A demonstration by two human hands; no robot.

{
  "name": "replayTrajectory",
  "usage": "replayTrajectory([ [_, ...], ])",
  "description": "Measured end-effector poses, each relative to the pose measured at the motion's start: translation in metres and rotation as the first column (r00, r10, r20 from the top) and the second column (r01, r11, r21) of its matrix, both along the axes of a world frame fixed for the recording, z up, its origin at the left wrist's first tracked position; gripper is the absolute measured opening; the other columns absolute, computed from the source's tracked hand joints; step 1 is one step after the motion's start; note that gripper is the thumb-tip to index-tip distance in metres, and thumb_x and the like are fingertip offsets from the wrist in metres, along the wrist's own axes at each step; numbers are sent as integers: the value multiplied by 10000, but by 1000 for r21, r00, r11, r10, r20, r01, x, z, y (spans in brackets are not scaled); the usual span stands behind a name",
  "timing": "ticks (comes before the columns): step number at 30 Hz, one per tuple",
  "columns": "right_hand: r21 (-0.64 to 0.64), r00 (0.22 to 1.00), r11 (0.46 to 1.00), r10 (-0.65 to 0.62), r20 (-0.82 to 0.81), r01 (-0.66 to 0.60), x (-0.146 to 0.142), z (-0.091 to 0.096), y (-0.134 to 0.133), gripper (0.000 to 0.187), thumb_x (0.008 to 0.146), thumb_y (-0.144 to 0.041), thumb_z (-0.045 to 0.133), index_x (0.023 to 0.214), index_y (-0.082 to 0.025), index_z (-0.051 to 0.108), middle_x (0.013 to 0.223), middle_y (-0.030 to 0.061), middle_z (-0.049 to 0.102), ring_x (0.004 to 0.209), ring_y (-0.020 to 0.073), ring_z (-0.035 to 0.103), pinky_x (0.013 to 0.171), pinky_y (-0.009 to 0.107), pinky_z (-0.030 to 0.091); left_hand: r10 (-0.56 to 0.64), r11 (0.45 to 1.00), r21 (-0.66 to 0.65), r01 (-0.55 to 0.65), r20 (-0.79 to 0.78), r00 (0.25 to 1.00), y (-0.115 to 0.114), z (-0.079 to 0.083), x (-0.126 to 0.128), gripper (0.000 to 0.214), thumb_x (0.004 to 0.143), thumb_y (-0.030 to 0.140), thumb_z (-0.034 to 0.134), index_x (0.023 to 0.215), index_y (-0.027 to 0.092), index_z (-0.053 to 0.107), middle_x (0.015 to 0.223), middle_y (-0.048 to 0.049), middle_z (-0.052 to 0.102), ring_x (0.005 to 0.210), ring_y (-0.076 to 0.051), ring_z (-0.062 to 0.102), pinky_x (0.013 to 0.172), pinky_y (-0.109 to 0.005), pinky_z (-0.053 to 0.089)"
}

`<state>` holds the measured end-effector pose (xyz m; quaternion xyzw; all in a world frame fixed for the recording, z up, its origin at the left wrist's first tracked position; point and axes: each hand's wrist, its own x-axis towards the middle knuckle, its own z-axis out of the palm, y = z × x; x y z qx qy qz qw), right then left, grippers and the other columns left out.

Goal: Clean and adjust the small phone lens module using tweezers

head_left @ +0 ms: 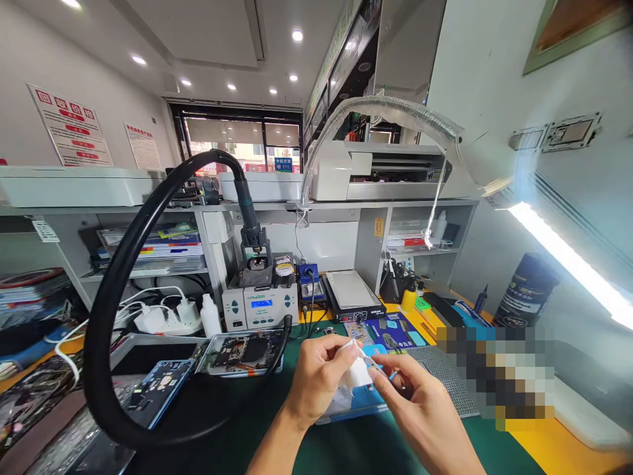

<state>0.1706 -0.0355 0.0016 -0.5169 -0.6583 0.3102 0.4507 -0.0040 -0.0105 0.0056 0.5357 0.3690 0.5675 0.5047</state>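
Held close together and angled inward, in front of the station and to its right. With the left hand, nearly closed, pinching a thin, creased white sheet between thumb and curled fingers; with the right hand, also nearly closed, gripping a small part by thumb and fingertips at the sheet's edge. Cannot tell what kind. Can see a shallow tray of dark, flat phone parts before the station; also a white bottle, upright just left of the station, and a yellow bottle well to its right. Left of the station, can trace a smooth, glossy black hose in a wide loop; to its right, a grey mat, finely meshed.
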Motion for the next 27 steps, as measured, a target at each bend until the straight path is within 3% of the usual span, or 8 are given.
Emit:
replayTrajectory([
  [2, -251, 985, 953, 153, -75, -167, 1, 6, 0, 485, 895, -661, 564, 816, -199, 690, 537, -8, 545, 488, 131, 429, 471, 253, 314, -28, 1000, -4, 28, -3, 1000, -1, 1, -2, 307, 819, 412, 746, 831, 110, 795, 732, -60, 689, 650, -133, 549, 595, -230, 417],
  [4, -432, 939, 839, 252, -232, -332, 4, 11, 1, 600, 914, -709, 473, 663, -184, 620, 414, -45, 415, 382, 89, 310, 403, 240, 199, -59, 998, -12, 59, -1, 998, -2, 2, -4, 316, 821, 427, 744, 847, 116, 793, 714, -56, 685, 641, -138, 566, 595, -236, 425],
  [6, -492, 882, 755, 245, -402, -434, 7, 13, 3, 608, 890, -713, 509, 601, -182, 567, 403, -68, 349, 363, 64, 222, 384, 235, 120, -83, 996, -14, 83, 0, 997, -3, 3, -5, 323, 827, 438, 736, 862, 122, 794, 710, -58, 686, 639, -150, 585, 598, -245, 436],
  [9, -459, 803, 730, 205, -559, -506, 9, 13, 4, 536, 826, -651, 668, 613, -175, 544, 456, -85, 328, 419, 51, 181, 402, 216, 94, -79, 997, -5, 79, 0, 997, -2, 3, -5, 323, 831, 440, 731, 863, 126, 801, 719, -58, 686, 653, -158, 594, 616, -252, 447],
  [14, -405, 762, 746, 207, -614, -529, 7, 7, 2, 497, 855, -611, 679, 665, -169, 552, 496, -84, 360, 428, 42, 180, 397, 208, 109, -31, 999, 8, 31, -18, 999, -1, 3, -4, 342, 819, 460, 736, 837, 125, 806, 685, -43, 660, 650, -150, 548, 609, -248, 424],
  [18, -339, 754, 792, 218, -619, -508, 2, 3, -3, 446, 861, -577, 695, 720, -170, 580, 531, -80, 398, 432, 41, 210, 392, 201, 150, 0, 1000, 6, 0, -16, 1000, -5, 7, -1, 359, 825, 462, 730, 784, 110, 786, 659, -32, 616, 639, -129, 480, 587, -240, 365],
  [23, -262, 895, 922, 157, -418, -284, -6, -2, -6, 446, 854, -601, 681, 959, -167, 686, 529, -65, 456, 461, 87, 350, 438, 221, 290, 40, 999, 16, -40, -28, 999, -6, 9, 1, 369, 851, 461, 700, 774, 106, 769, 639, -14, 566, 622, -115, 425, 563, -238, 314],
  [27, -74, 962, 996, 27, -271, -49, -13, -10, -4, 440, 825, -585, 705, 993, -181, 747, 581, -22, 527, 546, 143, 459, 512, 257, 405, 86, 996, 36, -84, -39, 996, -4, 7, 3, 388, 869, 463, 676, 720, 111, 740, 615, 4, 512, 614, -109, 388, 552, -235, 298],
])
